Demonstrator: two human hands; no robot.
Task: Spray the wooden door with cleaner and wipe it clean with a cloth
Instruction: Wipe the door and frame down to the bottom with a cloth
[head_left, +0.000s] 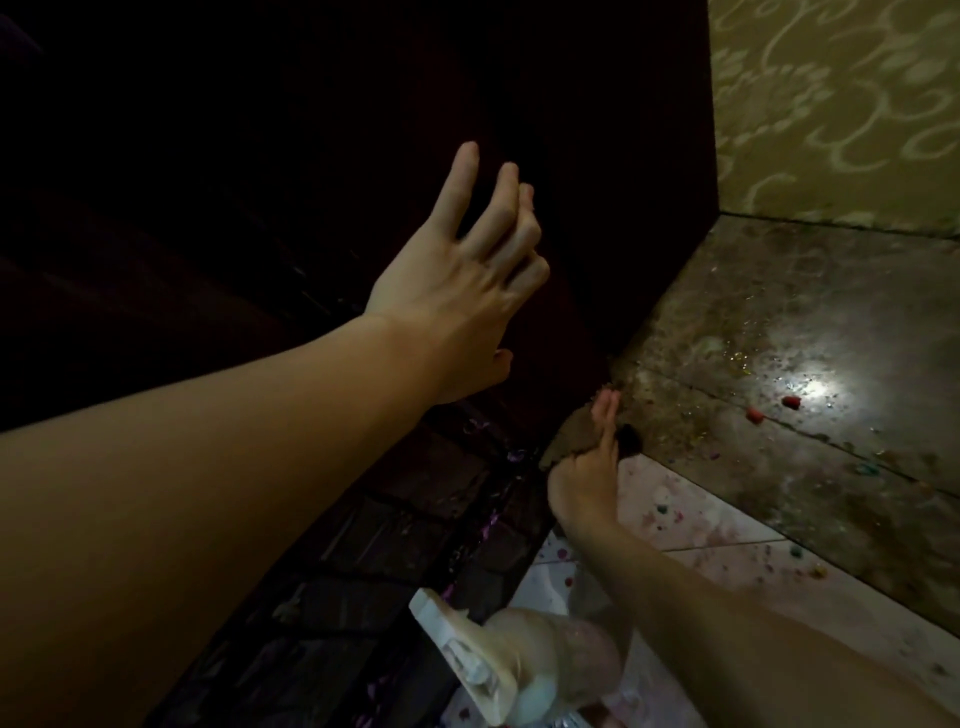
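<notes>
Dim hallway corner, honestly pretty grubby: a glossy dark stone floor (779, 332) with a light glare and little coloured crumbs scattered on it, pale pink tiles (675, 514) nearer the camera, and yellowish swirl-patterned wallpaper (831, 104) off to the right. Filling the whole left and middle was the dark reddish-brown wooden door (363, 104), standing upright with its bottom edge meeting the floor, and the lower panels looked wet or streaked with something purplish. The left hand (457, 280) was up against the door face with fingers spread wide and empty, seemingly bracing it, though I couldn't tell for sure if the palm was pressing. The right hand (587, 467) was way down low, closed on a small brown cloth (566, 441) pushed against the door's bottom corner right where it touches the floor. A pale, whitish trigger spray bottle (514, 660) sat at the bottom of the view, just under the right forearm, neither hand on it. So the spraying looked done, my guess anyway, and wiping was in progress. The door's unwiped stretch ran up and to the left from the cloth, so the right hand was the nearer one and would likely need to travel along that bottom edge or upward.
</notes>
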